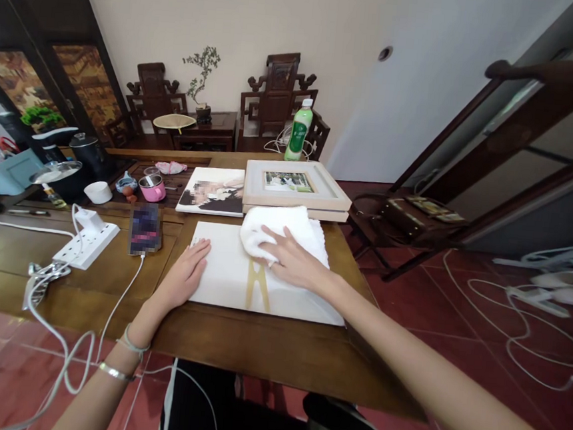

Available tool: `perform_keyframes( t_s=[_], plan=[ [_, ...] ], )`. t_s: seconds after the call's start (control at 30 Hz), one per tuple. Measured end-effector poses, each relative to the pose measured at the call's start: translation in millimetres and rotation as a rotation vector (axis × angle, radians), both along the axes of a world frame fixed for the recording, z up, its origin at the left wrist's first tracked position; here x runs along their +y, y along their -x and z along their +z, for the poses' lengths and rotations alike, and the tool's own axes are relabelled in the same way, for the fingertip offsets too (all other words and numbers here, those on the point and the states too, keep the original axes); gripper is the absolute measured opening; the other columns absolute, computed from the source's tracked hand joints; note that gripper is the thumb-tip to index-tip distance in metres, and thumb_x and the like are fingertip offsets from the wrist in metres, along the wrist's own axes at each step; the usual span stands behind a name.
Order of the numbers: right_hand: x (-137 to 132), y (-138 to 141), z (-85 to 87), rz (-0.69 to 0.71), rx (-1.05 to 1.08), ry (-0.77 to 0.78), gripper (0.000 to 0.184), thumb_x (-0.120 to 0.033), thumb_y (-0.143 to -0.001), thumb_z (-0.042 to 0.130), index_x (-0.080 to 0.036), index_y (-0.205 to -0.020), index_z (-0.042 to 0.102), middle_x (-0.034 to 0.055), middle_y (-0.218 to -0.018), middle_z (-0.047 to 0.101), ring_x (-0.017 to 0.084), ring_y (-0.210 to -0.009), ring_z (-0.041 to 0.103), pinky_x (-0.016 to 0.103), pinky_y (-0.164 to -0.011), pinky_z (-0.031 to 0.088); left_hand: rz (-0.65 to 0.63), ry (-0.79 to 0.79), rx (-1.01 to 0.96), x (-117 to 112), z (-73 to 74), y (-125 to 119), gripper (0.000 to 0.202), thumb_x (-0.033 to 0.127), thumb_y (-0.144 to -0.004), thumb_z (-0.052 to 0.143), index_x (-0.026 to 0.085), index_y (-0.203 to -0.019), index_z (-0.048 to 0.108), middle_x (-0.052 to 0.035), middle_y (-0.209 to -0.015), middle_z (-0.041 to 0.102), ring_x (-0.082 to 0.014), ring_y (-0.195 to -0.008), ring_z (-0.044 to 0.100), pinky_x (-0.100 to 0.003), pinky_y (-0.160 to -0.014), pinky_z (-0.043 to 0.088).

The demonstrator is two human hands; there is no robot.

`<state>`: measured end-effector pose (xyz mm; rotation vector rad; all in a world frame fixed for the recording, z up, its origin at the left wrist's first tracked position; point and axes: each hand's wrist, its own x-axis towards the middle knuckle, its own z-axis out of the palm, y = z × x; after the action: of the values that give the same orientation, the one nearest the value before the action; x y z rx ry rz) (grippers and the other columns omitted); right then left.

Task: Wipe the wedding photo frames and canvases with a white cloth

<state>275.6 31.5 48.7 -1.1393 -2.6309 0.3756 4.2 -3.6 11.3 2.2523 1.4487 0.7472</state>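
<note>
A flat white panel [221,283] with a yellowish two-legged shape on its face lies near the table's front edge. Over its upper right part, my right hand [290,261] presses a bunched white cloth [281,220], fingers spread across the fabric. The cloth hides part of the panel and the top of the yellowish shape. At the panel's left edge rests my left hand [185,274], open, with its fingers stretched along the border. Just behind are a photo panel [213,190] and white picture frames [296,184], which appear stacked.
A green bottle [299,132] stands behind the frames. Left on the wooden table [235,344] are a phone [145,229] on a cable, a white power strip [87,244], a pink cup [152,188] and tea things. A dark wooden chair [416,220] stands to the right.
</note>
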Motion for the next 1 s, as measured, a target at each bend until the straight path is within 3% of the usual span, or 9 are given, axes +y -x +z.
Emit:
perform_keyframes(
  t_s=[0.13,0.27,0.37,0.43,0.5,0.6,0.73,0.83,1.0],
  plan=[
    [-48,2,9.3,0.073,-0.069,0.025,0.046,-0.006,-0.07,0.044,-0.015,-0.111,0.064,0.0154,-0.147,0.038,0.03,-0.142,0.016,0.062,-0.109,0.014,-0.001,-0.001,0.003,0,-0.9,0,0.047,0.034,-0.096,0.03,0.013,-0.134,0.048,-0.0124,-0.145,0.043,-0.0212,-0.139,0.032,-0.045,-0.117,0.02],
    [-101,1,28.6,0.148,-0.077,0.191,0.046,-0.007,-0.069,0.046,-0.02,-0.108,0.066,0.0127,-0.146,0.04,0.027,-0.141,0.019,0.058,-0.112,0.013,0.004,0.0,0.002,0,-1.2,0,0.047,0.034,-0.096,0.031,0.015,-0.134,0.049,-0.0116,-0.145,0.043,-0.021,-0.139,0.033,-0.045,-0.117,0.02],
    [-127,-3,45.5,0.172,-0.081,0.322,0.042,-0.005,-0.067,0.046,-0.024,-0.098,0.066,0.0088,-0.137,0.053,0.025,-0.139,0.027,0.05,-0.113,0.018,0.003,0.005,0.009,0,-1.1,0,0.047,0.033,-0.096,0.03,0.014,-0.134,0.048,-0.0121,-0.146,0.042,-0.0208,-0.139,0.032,-0.045,-0.117,0.02],
    [-131,-7,55.6,0.139,-0.102,0.383,0.04,-0.006,-0.069,0.046,-0.026,-0.097,0.066,0.0075,-0.124,0.061,0.026,-0.13,0.043,0.046,-0.108,0.031,0.0,0.01,0.014,0,-0.6,0,0.047,0.033,-0.096,0.03,0.013,-0.134,0.048,-0.0126,-0.146,0.042,-0.0208,-0.139,0.032,-0.045,-0.117,0.02],
    [-123,-10,61.9,0.063,-0.125,0.415,0.034,-0.014,-0.078,0.046,-0.028,-0.104,0.065,0.0076,-0.11,0.065,0.027,-0.109,0.059,0.042,-0.094,0.044,-0.001,0.009,0.014,0,0.1,0,0.047,0.033,-0.096,0.03,0.013,-0.134,0.048,-0.0126,-0.146,0.042,-0.0211,-0.139,0.032,-0.046,-0.117,0.019],
    [-89,-12,60.2,-0.053,-0.12,0.358,0.034,-0.027,-0.089,0.039,-0.025,-0.115,0.061,0.0087,-0.094,0.065,0.026,-0.091,0.063,0.037,-0.078,0.049,-0.002,0.015,0.018,-1,1.4,0,0.047,0.033,-0.096,0.03,0.013,-0.135,0.047,-0.0121,-0.146,0.041,-0.0211,-0.14,0.031,-0.046,-0.117,0.019],
    [-24,-1,40.9,-0.061,-0.097,0.13,0.036,-0.024,-0.092,0.036,-0.018,-0.117,0.06,0.0119,-0.097,0.066,0.028,-0.096,0.06,0.036,-0.08,0.045,0.001,0.034,0.022,-1,2.3,-1,0.05,0.033,-0.096,0.028,0.008,-0.136,0.046,-0.0144,-0.146,0.041,-0.0204,-0.14,0.03,-0.042,-0.118,0.018],
    [13,14,25.2,-0.039,-0.119,-0.002,0.038,-0.016,-0.089,0.037,-0.016,-0.12,0.059,0.0145,-0.117,0.062,0.029,-0.106,0.056,0.042,-0.09,0.04,0.003,0.032,0.018,-1,2.2,0,0.051,0.033,-0.096,0.029,0.006,-0.135,0.046,-0.0156,-0.146,0.041,-0.0203,-0.14,0.031,-0.041,-0.118,0.018],
    [11,30,10.2,0.013,-0.18,-0.11,0.038,-0.01,-0.082,0.044,-0.013,-0.116,0.06,0.0182,-0.137,0.048,0.034,-0.134,0.032,0.059,-0.103,0.026,0.002,0.021,0.014,-1,1.5,-1,0.048,0.032,-0.096,0.029,0.01,-0.135,0.047,-0.0138,-0.146,0.042,-0.0207,-0.139,0.031,-0.044,-0.117,0.019]
  ],
)
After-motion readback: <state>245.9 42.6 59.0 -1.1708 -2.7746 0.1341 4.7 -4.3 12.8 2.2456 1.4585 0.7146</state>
